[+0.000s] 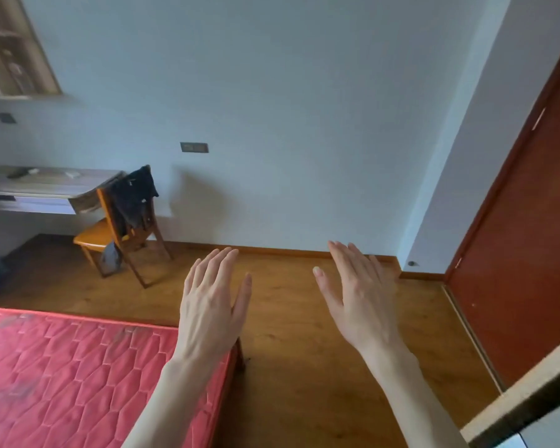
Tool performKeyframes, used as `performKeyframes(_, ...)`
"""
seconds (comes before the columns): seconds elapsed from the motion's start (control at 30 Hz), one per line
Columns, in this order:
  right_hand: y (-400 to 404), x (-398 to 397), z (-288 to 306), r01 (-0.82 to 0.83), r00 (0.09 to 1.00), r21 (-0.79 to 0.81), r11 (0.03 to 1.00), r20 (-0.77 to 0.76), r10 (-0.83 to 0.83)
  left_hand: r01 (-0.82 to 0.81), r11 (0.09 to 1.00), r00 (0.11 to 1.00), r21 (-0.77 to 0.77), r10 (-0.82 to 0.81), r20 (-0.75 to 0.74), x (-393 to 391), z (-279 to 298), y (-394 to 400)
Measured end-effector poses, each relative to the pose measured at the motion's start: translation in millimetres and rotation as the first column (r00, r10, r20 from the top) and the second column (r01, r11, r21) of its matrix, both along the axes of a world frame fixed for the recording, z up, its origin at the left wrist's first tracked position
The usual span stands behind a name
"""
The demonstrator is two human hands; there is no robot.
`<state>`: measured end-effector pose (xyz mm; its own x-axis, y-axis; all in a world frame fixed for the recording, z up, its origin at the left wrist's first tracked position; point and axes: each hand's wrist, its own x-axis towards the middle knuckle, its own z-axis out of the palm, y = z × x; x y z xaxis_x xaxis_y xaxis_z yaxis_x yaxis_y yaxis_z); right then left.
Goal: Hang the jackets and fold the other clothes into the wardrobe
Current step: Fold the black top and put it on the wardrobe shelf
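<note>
Both hands hold nothing: the left hand (212, 302) and the right hand (358, 292) are raised over the wooden floor (304, 367), fingers straight, backs to the camera. A dark jacket (133, 197) hangs over the back of a wooden chair (110, 234) by the far wall, well apart from the hands, beside a wall-mounted desk (46, 185). A red quilted mattress (78, 376) lies lower left; a reddish-brown door (530, 237) stands at right. No writing is readable.
</note>
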<state>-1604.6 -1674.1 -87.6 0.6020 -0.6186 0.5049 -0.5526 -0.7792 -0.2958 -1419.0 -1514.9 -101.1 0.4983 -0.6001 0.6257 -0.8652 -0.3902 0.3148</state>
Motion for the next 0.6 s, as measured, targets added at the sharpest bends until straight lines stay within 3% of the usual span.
performKeyframes(0.6,-166,319,5,-0.238,0.971,0.052,0.970,0.028,0.236,-0.178,0.983,0.984,0.031,0.178,0.028,285,-5,-147)
